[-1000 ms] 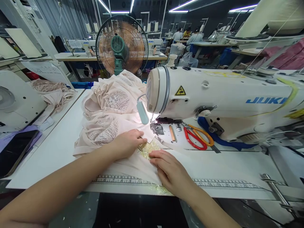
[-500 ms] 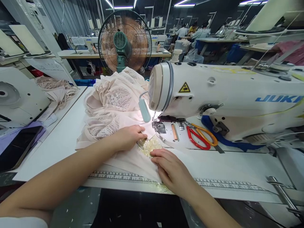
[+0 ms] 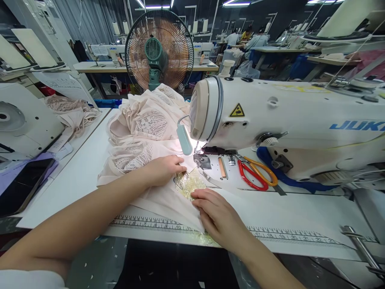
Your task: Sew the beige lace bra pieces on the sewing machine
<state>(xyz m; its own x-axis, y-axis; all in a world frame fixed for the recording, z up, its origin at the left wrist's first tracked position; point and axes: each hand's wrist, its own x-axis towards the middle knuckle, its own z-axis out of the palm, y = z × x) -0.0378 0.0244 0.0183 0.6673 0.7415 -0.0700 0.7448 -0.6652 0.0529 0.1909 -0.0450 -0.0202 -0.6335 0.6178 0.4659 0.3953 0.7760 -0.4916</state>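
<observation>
My left hand [image 3: 164, 170] is closed, thumb and fingertips pressed together on the pale pink lace garment [image 3: 168, 200] just in front of the needle area. Between my two hands lies a piece of yellowish lace [image 3: 190, 184] on the garment. My right hand [image 3: 215, 212] curls its fingers onto the right edge of this lace and the cloth; the thumb is partly hidden. More of the yellowish lace hangs at the table's front edge below the right hand. The white sewing machine [image 3: 288, 112] stands above, its lamp lighting the cloth by the presser foot [image 3: 200, 158].
Scissors [image 3: 255, 172] with red and orange handles lie under the machine arm. Behind the left hand rises a pile of lace garments [image 3: 147, 120]. A fan [image 3: 159, 52] stands beyond. At left are a phone [image 3: 25, 184] and another machine [image 3: 27, 120]. A printed ruler [image 3: 144, 224] runs along the front edge.
The view has shifted slightly, so the machine appears a little farther right. Both hands keep almost the same places on the cloth and lace.
</observation>
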